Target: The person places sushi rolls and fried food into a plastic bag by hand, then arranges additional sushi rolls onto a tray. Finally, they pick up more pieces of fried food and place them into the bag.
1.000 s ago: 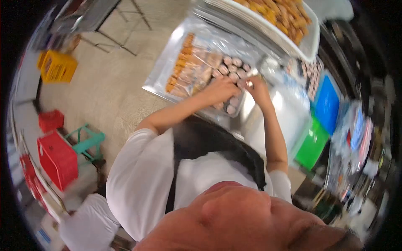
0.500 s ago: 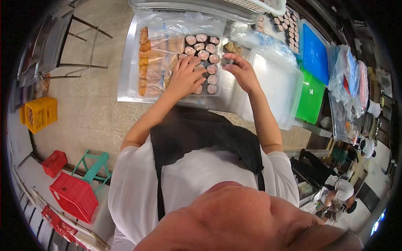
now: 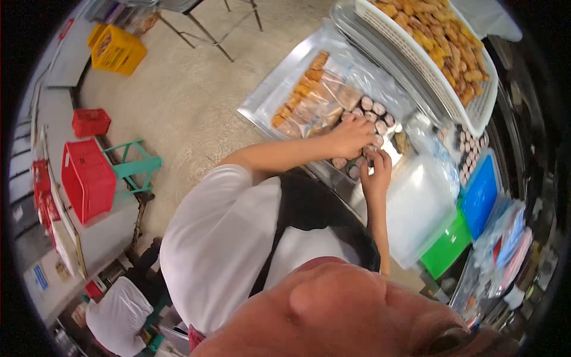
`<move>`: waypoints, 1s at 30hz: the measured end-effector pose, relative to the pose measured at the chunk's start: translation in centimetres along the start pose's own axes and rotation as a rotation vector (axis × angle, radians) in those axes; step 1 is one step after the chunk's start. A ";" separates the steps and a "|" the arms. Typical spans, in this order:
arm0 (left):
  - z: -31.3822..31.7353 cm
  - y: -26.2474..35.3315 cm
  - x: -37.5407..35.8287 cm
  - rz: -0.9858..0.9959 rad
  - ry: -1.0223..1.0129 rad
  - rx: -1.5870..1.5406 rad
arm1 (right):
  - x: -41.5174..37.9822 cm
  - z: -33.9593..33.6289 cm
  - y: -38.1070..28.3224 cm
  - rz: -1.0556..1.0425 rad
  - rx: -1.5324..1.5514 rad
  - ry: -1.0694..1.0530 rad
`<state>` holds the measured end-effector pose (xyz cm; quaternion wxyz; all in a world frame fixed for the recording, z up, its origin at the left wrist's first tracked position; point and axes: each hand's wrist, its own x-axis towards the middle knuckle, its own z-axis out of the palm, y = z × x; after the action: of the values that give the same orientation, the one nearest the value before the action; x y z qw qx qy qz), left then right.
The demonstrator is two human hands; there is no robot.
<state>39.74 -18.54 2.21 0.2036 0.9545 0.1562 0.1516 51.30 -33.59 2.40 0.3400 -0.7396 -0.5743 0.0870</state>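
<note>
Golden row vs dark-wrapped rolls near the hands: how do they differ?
Color: the golden row is orange-brown; the rolls show pale pinkish tops and dark sides.
Layout: the golden row is one narrow line; the rolls fill a wider block.
Hands: the left hand reaches over the rolls, not the golden row.
Shared: both are on the silvery surface.

Place: commercial kitchen
Perforated basket (image 3: 410, 49): is holding bulk golden-brown pieces (image 3: 452, 53)
Seaweed-wrapped rolls (image 3: 379, 108): are lying side by side
</note>
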 end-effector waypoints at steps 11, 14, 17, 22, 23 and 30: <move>1.3 -1.1 0.0 0.011 0.087 0.106 | -0.1 -0.7 -0.6 0.017 0.014 -0.097; 1.4 -1.1 -0.1 0.007 0.095 0.116 | 1.2 -1.0 -1.0 0.135 0.189 -0.121; 1.7 -1.4 -0.3 0.035 0.121 0.127 | 2.2 -0.9 -1.7 0.117 0.234 -0.153; 1.2 -1.6 -0.7 0.089 0.119 0.050 | 1.8 -0.5 -0.5 -0.112 0.062 -0.118; 1.0 -1.6 -0.8 0.104 0.127 0.043 | 1.6 -0.2 -0.4 -0.125 0.012 -0.111; 0.5 -2.2 -1.9 0.162 0.179 -0.009 | 0.9 0.4 -0.4 -0.035 0.100 -0.056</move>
<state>37.68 -17.48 0.43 0.1803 0.9457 0.0956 0.2529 51.06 -32.52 2.61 0.3618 -0.7089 -0.5913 0.1301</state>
